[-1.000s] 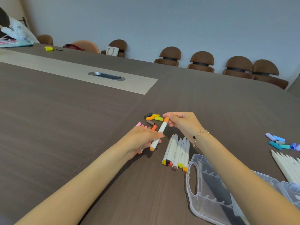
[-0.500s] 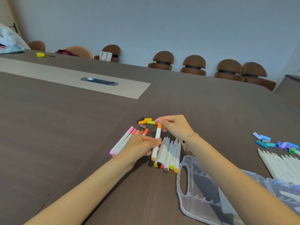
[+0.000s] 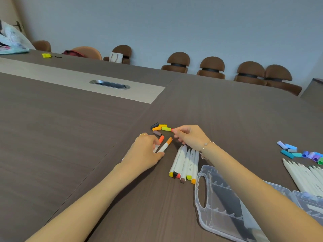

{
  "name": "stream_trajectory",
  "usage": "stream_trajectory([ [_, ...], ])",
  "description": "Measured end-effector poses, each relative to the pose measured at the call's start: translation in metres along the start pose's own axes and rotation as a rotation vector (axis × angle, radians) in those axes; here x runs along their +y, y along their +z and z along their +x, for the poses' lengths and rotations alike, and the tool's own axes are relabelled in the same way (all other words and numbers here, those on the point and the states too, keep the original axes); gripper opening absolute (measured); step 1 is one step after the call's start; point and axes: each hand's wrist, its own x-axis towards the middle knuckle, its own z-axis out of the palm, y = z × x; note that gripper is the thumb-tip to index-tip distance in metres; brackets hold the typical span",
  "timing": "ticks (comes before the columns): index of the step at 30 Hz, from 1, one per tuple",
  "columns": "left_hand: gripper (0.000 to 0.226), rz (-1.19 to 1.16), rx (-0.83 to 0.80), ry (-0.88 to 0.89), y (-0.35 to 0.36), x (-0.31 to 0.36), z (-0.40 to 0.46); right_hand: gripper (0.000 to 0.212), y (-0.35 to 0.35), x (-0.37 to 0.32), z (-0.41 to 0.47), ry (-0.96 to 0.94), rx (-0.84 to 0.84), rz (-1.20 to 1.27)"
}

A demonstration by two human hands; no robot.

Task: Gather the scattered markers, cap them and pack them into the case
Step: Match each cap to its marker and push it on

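- Nearest, by the worktop's (image 3: 73,154) near right edge, the clear plastic case (image 3: 225,205) lies open, its handle end toward the middle of the dark wood-grain surface.
- Just left of the case, a row of white markers (image 3: 185,161) lies side by side, coloured ends toward the near edge.
- More white markers (image 3: 304,177) lie at the right edge, partly over the case.
- The left hand (image 3: 145,152) rests on the worktop; its grip, thumb and fingers, is closed on an orange-capped marker (image 3: 165,145), with a second, red-orange-tipped marker (image 3: 160,141) beside it under the fingers.
- The right hand (image 3: 188,137) is just beyond the row; its grip pinches a small red cap (image 3: 172,130) at the fingertips.
- Touching that hand's reach, loose caps (image 3: 160,128) in black, orange, yellow, lime and brown lie clustered.
- Toward the right edge, blue, teal and purple caps (image 3: 297,151) lie scattered.
- Further off, a pale strip with a metal cable slot (image 3: 110,84) crosses the worktop.
- Near the far left corner lie a yellow object (image 3: 46,55) and a patterned bag (image 3: 12,41).
- Brown chairs (image 3: 211,67) line the far edge, before a plain blue-grey wall (image 3: 174,23).
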Motion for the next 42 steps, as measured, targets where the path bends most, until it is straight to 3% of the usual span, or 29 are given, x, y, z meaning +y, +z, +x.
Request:
stream_trajectory([
  [4,0.017,-0.048,0.097,0.088,0.002,0.01,-0.005,0.023,-0.026,0.0,-0.002,-0.131,0.254,-0.125],
  [10,0.02,0.044,-0.041,0.091,0.011,0.021,-0.017,0.024,-0.059,0.01,-0.008,-0.07,0.147,-0.245],
  [16,0.029,0.08,-0.012,0.061,0.014,0.033,-0.019,0.023,-0.067,0.021,-0.008,-0.049,0.125,-0.28],
  [24,0.031,-0.014,-0.147,-0.018,0.013,0.033,-0.015,0.025,-0.049,0.002,0.014,-0.07,0.0,-0.37],
  [31,0.026,0.126,-0.161,0.02,0.009,0.033,-0.017,0.025,-0.028,-0.002,0.033,-0.061,-0.021,-0.409],
  [36,0.031,0.147,-0.194,-0.059,-0.006,0.023,-0.011,0.025,-0.02,-0.001,0.039,-0.087,-0.019,-0.398],
  [42,0.022,-0.194,-0.35,-0.248,-0.035,0.015,0.001,0.026,-0.011,-0.004,0.057,-0.158,-0.039,-0.423],
])
